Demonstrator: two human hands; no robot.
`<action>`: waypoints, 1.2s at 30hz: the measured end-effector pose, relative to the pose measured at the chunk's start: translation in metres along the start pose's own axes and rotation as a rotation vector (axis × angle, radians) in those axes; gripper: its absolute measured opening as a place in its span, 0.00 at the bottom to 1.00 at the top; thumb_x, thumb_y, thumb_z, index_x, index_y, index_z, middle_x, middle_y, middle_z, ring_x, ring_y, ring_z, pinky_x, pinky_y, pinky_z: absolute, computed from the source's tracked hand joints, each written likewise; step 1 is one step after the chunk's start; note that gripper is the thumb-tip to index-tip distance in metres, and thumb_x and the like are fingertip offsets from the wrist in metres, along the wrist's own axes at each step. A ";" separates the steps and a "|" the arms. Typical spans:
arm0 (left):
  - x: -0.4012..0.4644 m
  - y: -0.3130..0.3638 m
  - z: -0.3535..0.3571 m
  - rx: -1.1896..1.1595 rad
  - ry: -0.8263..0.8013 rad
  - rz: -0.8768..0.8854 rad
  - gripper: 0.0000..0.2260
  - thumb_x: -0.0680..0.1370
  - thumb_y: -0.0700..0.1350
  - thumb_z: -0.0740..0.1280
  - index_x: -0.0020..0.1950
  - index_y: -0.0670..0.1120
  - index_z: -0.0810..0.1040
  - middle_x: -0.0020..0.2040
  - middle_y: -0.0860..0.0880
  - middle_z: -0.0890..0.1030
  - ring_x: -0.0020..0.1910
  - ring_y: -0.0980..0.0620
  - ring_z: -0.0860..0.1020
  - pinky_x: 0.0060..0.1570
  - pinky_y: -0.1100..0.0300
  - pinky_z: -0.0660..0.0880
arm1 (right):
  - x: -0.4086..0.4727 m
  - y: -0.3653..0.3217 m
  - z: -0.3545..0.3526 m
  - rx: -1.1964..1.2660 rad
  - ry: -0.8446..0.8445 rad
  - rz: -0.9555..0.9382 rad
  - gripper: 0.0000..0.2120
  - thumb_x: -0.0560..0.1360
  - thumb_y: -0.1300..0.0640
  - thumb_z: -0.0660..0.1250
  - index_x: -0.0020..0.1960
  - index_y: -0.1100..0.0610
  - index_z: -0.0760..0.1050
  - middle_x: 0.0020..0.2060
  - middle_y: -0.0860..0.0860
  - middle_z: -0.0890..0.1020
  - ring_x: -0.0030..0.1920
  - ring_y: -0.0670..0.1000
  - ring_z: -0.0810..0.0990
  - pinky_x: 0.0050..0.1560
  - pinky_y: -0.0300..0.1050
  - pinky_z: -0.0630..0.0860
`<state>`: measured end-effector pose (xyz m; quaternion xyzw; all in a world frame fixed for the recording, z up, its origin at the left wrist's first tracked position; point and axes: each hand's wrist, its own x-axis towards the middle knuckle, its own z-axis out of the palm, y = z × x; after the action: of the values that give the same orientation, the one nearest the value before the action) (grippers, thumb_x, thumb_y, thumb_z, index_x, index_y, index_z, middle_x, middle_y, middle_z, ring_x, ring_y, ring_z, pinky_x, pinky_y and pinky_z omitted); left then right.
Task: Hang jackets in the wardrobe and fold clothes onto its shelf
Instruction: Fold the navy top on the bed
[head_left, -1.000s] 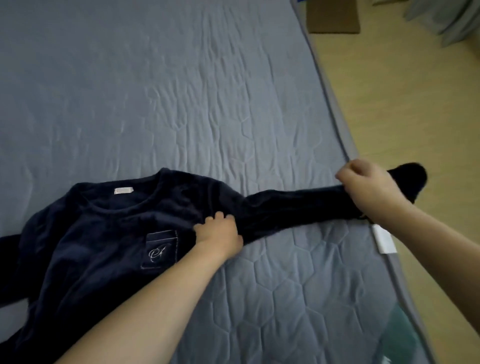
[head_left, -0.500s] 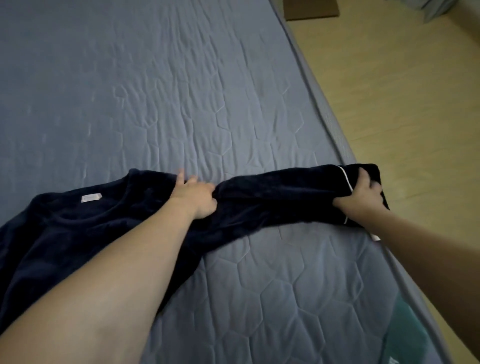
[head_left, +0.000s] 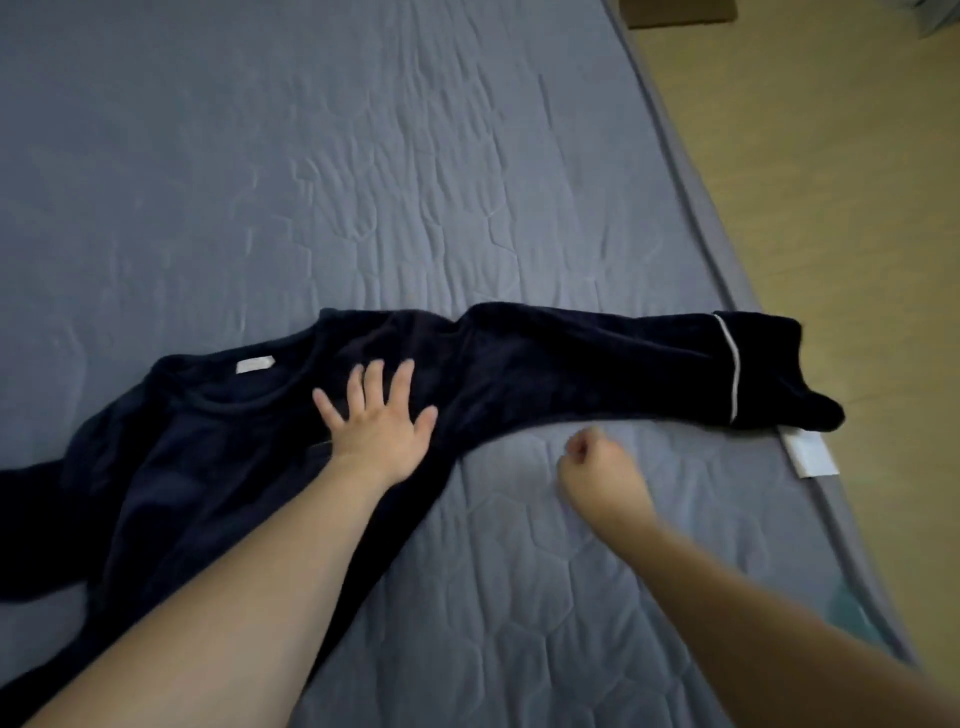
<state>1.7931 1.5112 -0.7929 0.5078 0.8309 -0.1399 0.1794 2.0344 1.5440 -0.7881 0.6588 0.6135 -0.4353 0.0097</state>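
Navy sweater (head_left: 545, 369) under flat, spread left hand (head_left: 376, 421); empty, curled right hand (head_left: 597, 467) just below sleeve.

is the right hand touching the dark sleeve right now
Apart. The head view shows the right hand curled over bare mattress, with a strip of grey quilt between its knuckles and the sleeve. The left hand presses flat on the top.

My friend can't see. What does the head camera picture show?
A dark navy top lies spread on a grey-blue quilted mattress, one sleeve stretched toward the mattress edge. The left hand presses flat on the top; the right hand, loosely fisted, hovers just below the sleeve, holding nothing.
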 end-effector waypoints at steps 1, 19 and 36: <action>-0.018 -0.026 0.013 0.009 -0.019 -0.001 0.29 0.81 0.63 0.48 0.79 0.57 0.42 0.80 0.48 0.44 0.78 0.45 0.40 0.70 0.32 0.36 | -0.012 -0.009 0.028 0.042 -0.157 0.057 0.09 0.76 0.59 0.60 0.54 0.60 0.75 0.53 0.59 0.79 0.55 0.58 0.77 0.53 0.45 0.71; -0.190 -0.389 0.138 -0.219 -0.376 -0.334 0.34 0.72 0.72 0.51 0.75 0.61 0.62 0.78 0.54 0.59 0.78 0.48 0.50 0.72 0.44 0.34 | -0.126 -0.118 0.308 0.853 -0.313 0.069 0.28 0.73 0.56 0.73 0.69 0.56 0.66 0.56 0.52 0.81 0.50 0.47 0.82 0.52 0.45 0.78; -0.231 -0.336 0.073 -1.825 -0.581 -0.867 0.20 0.76 0.57 0.66 0.46 0.40 0.86 0.45 0.40 0.85 0.39 0.42 0.85 0.43 0.52 0.77 | -0.162 -0.185 0.185 1.157 -0.582 0.276 0.13 0.71 0.50 0.65 0.39 0.56 0.85 0.39 0.54 0.85 0.41 0.55 0.85 0.40 0.50 0.80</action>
<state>1.6010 1.1476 -0.7396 -0.2141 0.6568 0.3706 0.6208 1.8005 1.3583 -0.7116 0.4859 0.1628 -0.8496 -0.1249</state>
